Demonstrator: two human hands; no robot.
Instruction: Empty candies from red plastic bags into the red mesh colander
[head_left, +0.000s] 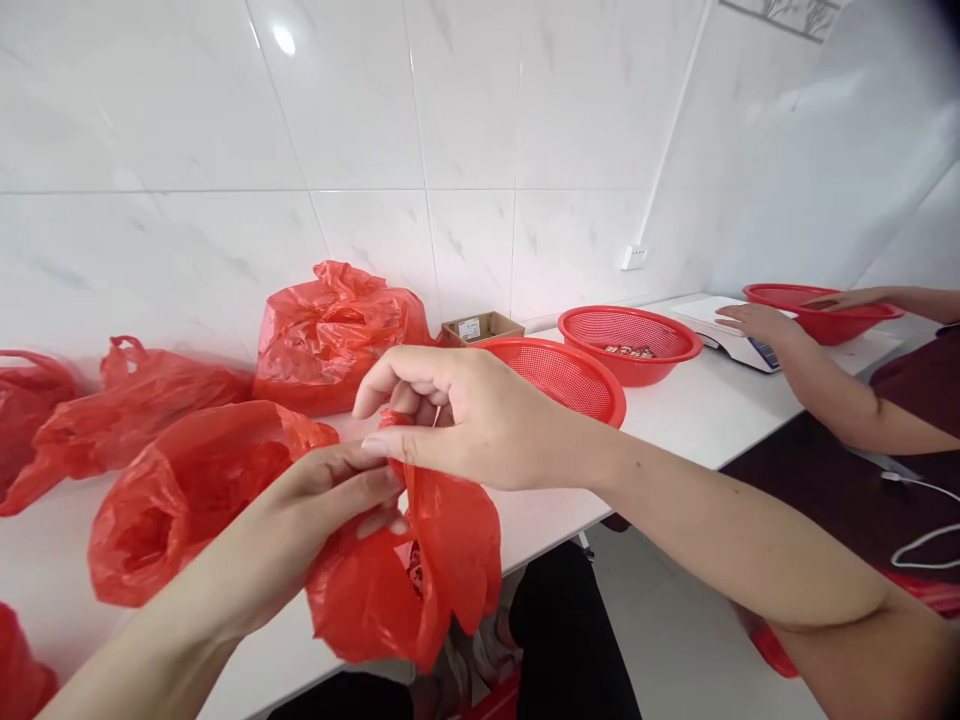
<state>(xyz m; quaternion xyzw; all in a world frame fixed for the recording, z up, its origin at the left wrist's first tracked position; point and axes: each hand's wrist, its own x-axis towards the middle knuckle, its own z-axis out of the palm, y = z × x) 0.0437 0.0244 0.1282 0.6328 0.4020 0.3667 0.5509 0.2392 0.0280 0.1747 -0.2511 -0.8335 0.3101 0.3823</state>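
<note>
"Left to right, on my feed?"
"An open red bag (146, 490) on the table (285, 640); my left hand (311, 500) pinching a second bag (459, 530) at the near edge; my right hand (491, 420) grasping its bunched top."
"Finished?"
"Partway, I judge: top gathered, side gaping, no knot visible."

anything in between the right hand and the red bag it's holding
Nothing visible: the right hand pinches the top of the red bag directly, with the left hand close alongside.
</note>
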